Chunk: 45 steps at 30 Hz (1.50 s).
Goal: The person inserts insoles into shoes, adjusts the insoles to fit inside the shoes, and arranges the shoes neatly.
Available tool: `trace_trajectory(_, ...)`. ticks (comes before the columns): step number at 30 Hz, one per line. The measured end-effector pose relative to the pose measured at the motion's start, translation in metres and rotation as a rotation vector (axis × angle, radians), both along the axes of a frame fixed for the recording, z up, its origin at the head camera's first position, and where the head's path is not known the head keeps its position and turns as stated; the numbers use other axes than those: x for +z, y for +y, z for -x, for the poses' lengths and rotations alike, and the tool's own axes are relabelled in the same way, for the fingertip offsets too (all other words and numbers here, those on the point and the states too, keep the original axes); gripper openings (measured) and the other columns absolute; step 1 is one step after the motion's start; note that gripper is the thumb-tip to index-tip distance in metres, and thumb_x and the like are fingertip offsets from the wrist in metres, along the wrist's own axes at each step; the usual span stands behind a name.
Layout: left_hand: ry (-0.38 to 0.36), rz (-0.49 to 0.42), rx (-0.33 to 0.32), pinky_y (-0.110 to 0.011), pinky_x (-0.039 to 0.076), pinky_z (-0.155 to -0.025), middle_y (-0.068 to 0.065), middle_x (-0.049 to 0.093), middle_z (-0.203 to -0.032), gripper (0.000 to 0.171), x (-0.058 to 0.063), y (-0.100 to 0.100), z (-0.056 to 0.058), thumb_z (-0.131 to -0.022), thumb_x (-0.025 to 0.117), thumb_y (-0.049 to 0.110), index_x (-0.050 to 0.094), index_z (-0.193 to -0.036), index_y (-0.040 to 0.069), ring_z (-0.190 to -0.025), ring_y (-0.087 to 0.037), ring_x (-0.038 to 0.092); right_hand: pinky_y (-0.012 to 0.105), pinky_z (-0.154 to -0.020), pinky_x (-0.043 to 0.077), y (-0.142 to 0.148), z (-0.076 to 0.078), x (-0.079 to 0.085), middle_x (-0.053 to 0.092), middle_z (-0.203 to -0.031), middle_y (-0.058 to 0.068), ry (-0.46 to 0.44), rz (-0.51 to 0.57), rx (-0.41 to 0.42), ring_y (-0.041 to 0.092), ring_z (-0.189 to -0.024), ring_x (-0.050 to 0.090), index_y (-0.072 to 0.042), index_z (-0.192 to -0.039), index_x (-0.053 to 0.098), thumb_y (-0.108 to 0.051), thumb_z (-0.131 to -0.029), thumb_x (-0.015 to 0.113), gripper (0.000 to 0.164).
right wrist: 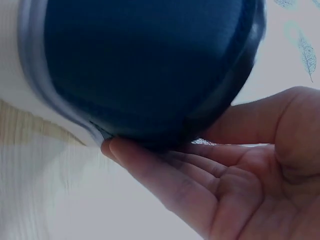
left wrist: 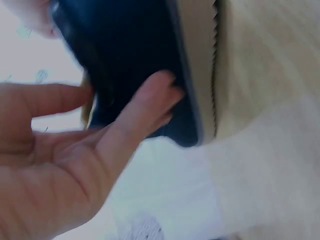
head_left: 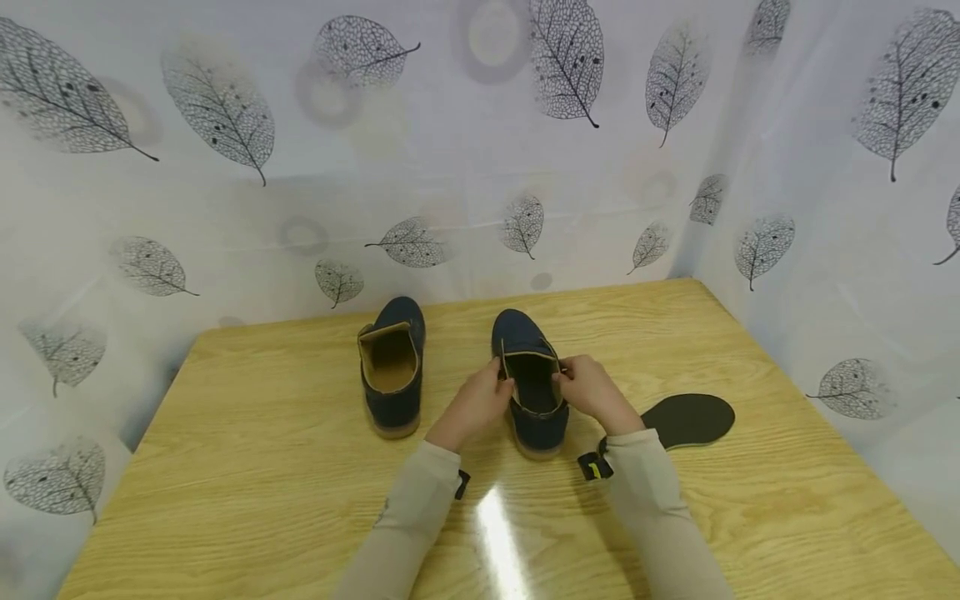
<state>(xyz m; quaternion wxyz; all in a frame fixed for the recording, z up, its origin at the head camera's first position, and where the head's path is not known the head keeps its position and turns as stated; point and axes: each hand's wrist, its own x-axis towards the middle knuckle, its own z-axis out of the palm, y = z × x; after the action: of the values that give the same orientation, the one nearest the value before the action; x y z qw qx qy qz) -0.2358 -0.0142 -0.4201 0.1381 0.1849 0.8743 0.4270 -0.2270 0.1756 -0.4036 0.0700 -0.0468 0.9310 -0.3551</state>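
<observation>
Two dark navy shoes stand on the table, toes away from me. My left hand (head_left: pixel 474 405) pinches the left rim of the right-hand shoe (head_left: pixel 540 429) between thumb and fingers. On the opposite rim, my right hand (head_left: pixel 596 393) does likewise. The shoe's inside looks dark. In the left wrist view, fingers (left wrist: pixel 142 102) lie along the shoe's navy side (left wrist: pixel 135 50), above a pale sole. The right wrist view has fingertips (right wrist: pixel 117 147) against the rounded navy heel (right wrist: pixel 145 70), thumb by the rim. A black insole (head_left: pixel 693 418) lies flat beside my right forearm, partly hidden by it.
The other shoe (head_left: pixel 395 410) stands to the left, its tan lining showing. Both rest on a wood-grain table (head_left: pixel 262 467). A white curtain with leaf prints (head_left: pixel 450 167) hangs behind the table's back edge and along its sides.
</observation>
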Motion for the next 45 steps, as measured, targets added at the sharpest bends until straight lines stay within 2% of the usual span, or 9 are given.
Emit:
trace_trajectory(6,-0.103,0.100,-0.147,-0.045,0.047,-0.095,-0.021,0.057,-0.130,0.048,0.021,-0.034,0.000,-0.104,0.045,0.023,0.048,-0.142,-0.007,-0.119,-0.033,0.056,0.050,-0.087,0.051,0.003,-0.010,0.015,0.061,-0.118,0.034,-0.025,-0.047,0.000,0.044,-0.106,0.062,0.022,-0.128,0.053,-0.013,-0.100,0.050,0.046)
trace_trajectory(11,-0.014,0.021,-0.125,-0.043,0.049,-0.093,-0.023,0.060,-0.127,0.048,0.042,-0.094,0.003,-0.103,0.048,0.020,0.051,-0.139,-0.012,-0.115,-0.035,0.059,0.053,-0.093,0.047,0.005,-0.018,0.026,0.058,-0.123,0.034,-0.015,-0.043,-0.024,0.046,-0.114,0.057,0.020,-0.133,0.051,-0.017,-0.101,0.049,0.049)
trace_trajectory(13,0.040,-0.068,-0.043,-0.043,0.051,-0.091,-0.026,0.061,-0.124,0.046,0.045,-0.119,0.006,-0.102,0.049,0.017,0.053,-0.135,-0.014,-0.111,-0.037,0.061,0.052,-0.093,0.047,0.006,-0.019,0.028,0.058,-0.124,0.033,-0.012,-0.036,-0.033,0.046,-0.115,0.057,0.019,-0.133,0.051,-0.017,-0.101,0.049,0.049)
trace_trajectory(16,0.084,-0.178,0.216,-0.044,0.050,-0.092,-0.028,0.060,-0.124,0.044,0.044,-0.147,0.010,-0.102,0.049,0.014,0.053,-0.135,-0.014,-0.112,-0.038,0.059,0.052,-0.093,0.047,0.007,-0.021,0.030,0.059,-0.123,0.033,-0.008,-0.031,-0.040,0.046,-0.115,0.057,0.019,-0.133,0.051,-0.016,-0.101,0.048,0.048)
trace_trajectory(19,0.111,-0.141,0.472,-0.047,0.046,-0.097,-0.029,0.057,-0.129,0.045,0.037,-0.163,0.016,-0.100,0.048,0.012,0.050,-0.138,-0.013,-0.118,-0.041,0.056,0.052,-0.093,0.047,0.008,-0.022,0.030,0.059,-0.123,0.033,-0.006,-0.029,-0.041,0.046,-0.115,0.056,0.019,-0.133,0.052,-0.016,-0.101,0.049,0.048)
trace_trajectory(21,0.086,-0.073,0.552,-0.049,0.044,-0.099,-0.032,0.054,-0.130,0.050,0.028,-0.168,0.021,-0.099,0.048,0.012,0.046,-0.140,-0.015,-0.120,-0.044,0.053,0.052,-0.093,0.047,0.007,-0.023,0.031,0.059,-0.122,0.033,-0.003,-0.030,-0.041,0.046,-0.115,0.056,0.019,-0.132,0.052,-0.016,-0.101,0.049,0.047)
trace_trajectory(27,-0.065,0.038,0.478,-0.049,0.048,-0.094,-0.039,0.047,-0.133,0.062,0.006,-0.164,0.031,-0.100,0.049,0.022,0.036,-0.141,-0.023,-0.119,-0.048,0.053,0.053,-0.092,0.047,0.007,-0.024,0.034,0.060,-0.120,0.032,0.009,-0.031,-0.029,0.046,-0.114,0.057,0.019,-0.131,0.053,-0.017,-0.101,0.049,0.047)
trace_trajectory(37,-0.004,0.116,0.517,-0.046,0.049,-0.080,-0.030,0.062,-0.110,0.028,-0.001,-0.150,0.032,-0.092,0.048,0.008,0.059,-0.107,-0.012,-0.093,-0.036,0.060,0.052,-0.091,0.048,0.007,-0.024,0.036,0.059,-0.122,0.034,0.015,-0.030,-0.031,0.046,-0.113,0.057,0.019,-0.130,0.054,-0.017,-0.101,0.049,0.047)
trace_trajectory(45,-0.015,0.178,0.472,-0.048,0.048,-0.078,-0.028,0.061,-0.106,0.036,0.002,-0.147,0.031,-0.090,0.051,0.009,0.056,-0.116,-0.016,-0.089,-0.034,0.057,0.052,-0.089,0.049,0.008,-0.024,0.036,0.059,-0.121,0.033,0.016,-0.027,-0.033,0.045,-0.111,0.059,0.019,-0.130,0.055,-0.018,-0.101,0.049,0.047)
